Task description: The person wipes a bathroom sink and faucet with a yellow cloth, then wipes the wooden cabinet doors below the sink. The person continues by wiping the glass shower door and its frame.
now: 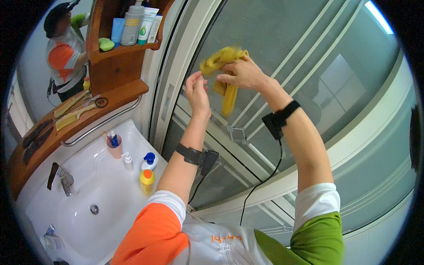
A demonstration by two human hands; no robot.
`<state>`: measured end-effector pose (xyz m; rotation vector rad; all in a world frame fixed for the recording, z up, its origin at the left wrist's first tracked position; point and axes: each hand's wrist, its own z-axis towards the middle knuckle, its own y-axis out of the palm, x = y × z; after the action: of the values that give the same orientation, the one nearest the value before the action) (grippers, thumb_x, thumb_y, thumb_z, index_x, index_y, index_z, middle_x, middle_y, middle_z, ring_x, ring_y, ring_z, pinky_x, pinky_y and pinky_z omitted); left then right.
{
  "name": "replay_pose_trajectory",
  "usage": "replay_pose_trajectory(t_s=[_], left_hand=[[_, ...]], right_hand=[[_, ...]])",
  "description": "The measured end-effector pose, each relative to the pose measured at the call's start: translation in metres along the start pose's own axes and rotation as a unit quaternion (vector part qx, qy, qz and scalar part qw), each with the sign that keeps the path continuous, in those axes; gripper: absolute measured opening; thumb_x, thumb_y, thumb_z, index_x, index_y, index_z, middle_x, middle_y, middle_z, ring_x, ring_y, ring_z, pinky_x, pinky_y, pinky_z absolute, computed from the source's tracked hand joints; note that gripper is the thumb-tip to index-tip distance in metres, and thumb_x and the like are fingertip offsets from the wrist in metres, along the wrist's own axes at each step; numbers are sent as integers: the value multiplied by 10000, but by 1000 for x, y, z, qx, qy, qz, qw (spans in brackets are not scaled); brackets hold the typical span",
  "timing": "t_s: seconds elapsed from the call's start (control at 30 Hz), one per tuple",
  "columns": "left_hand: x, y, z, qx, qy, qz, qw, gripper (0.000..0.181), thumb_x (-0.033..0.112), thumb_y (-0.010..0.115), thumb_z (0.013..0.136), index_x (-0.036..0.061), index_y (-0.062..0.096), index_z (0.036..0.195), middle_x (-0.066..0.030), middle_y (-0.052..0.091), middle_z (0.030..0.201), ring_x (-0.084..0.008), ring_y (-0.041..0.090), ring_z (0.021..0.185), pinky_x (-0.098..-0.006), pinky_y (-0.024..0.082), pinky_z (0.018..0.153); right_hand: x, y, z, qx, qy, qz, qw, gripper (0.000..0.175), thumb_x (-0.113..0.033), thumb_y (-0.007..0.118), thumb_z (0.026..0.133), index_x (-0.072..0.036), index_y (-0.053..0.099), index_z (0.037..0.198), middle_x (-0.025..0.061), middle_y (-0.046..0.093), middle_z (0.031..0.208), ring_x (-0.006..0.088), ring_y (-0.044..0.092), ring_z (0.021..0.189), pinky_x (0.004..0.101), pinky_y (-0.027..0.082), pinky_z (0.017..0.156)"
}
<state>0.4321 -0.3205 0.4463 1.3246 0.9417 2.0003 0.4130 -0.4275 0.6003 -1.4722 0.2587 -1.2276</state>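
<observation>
In the head view my right hand (246,73) grips a yellow cloth (228,99), blurred at its top and hanging down in a loose fold. Behind it is a glass panel (251,36) with pale decorative bars; whether the cloth touches the glass, I cannot tell. My left hand (198,94) is raised beside the cloth, its fingers loosely curled and nothing visible in them. Its fingertips come close to the cloth's left edge. Both forearms wear black straps with small devices, and a cable (261,184) hangs from the right one.
To the left is a white washbasin (109,228) with a faucet (64,180). A yellow bottle (147,185), a blue-capped bottle (149,162), a pump bottle (128,162) and a pink cup (115,149) stand on its rim. Above are a metal rail (106,125), combs (68,122) and a wooden shelf (129,49) with toiletries.
</observation>
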Motion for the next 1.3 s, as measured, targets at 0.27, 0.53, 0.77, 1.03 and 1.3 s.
replay_pose_trajectory(t_s=[0.27, 0.53, 0.77, 1.03, 1.3], left_hand=[[6, 27, -34, -237, 108, 75, 962, 623, 321, 661, 934, 14, 391, 1405, -133, 501, 1312, -250, 526, 1200, -388, 443, 1001], [6, 74, 11, -155, 211, 158, 952, 412, 105, 581, 927, 35, 476, 1319, -150, 589, 1261, -283, 585, 1155, -405, 472, 990], [-47, 103, 53, -146, 483, 412, 759, 574, 371, 460, 985, 218, 347, 1527, -91, 300, 1590, -405, 291, 1425, -561, 165, 1166], [-111, -13, 40, 12, 232, 453, 861, 643, 357, 392, 1002, -14, 256, 1509, -246, 166, 1596, -431, 146, 1472, -503, 110, 1208], [-130, -37, 12, 17, 92, 494, 865, 712, 416, 337, 1005, -13, 154, 1542, -237, 53, 1621, -476, 50, 1475, -547, 84, 1200]], right_hand=[[-16, -32, -55, 90, 204, 606, 763, 333, -300, 543, 1015, -58, 695, 1187, 50, 704, 1058, 150, 632, 976, 304, 484, 894], [-43, -1, -140, 398, 357, 253, 806, 283, -195, 542, 981, -92, 640, 1226, 133, 650, 1181, 250, 590, 1177, 365, 462, 969], [-46, 53, -154, 342, 302, -86, 886, 388, -166, 589, 934, -128, 576, 1320, 69, 505, 1448, 257, 421, 1384, 455, 289, 1142], [-48, 62, -171, 279, 330, -103, 896, 455, -227, 580, 942, -214, 524, 1393, -7, 429, 1526, 190, 351, 1433, 423, 157, 1207], [-53, 67, -176, 251, 360, -144, 887, 484, -280, 559, 958, -265, 485, 1436, -29, 398, 1549, 157, 294, 1460, 397, 66, 1222]])
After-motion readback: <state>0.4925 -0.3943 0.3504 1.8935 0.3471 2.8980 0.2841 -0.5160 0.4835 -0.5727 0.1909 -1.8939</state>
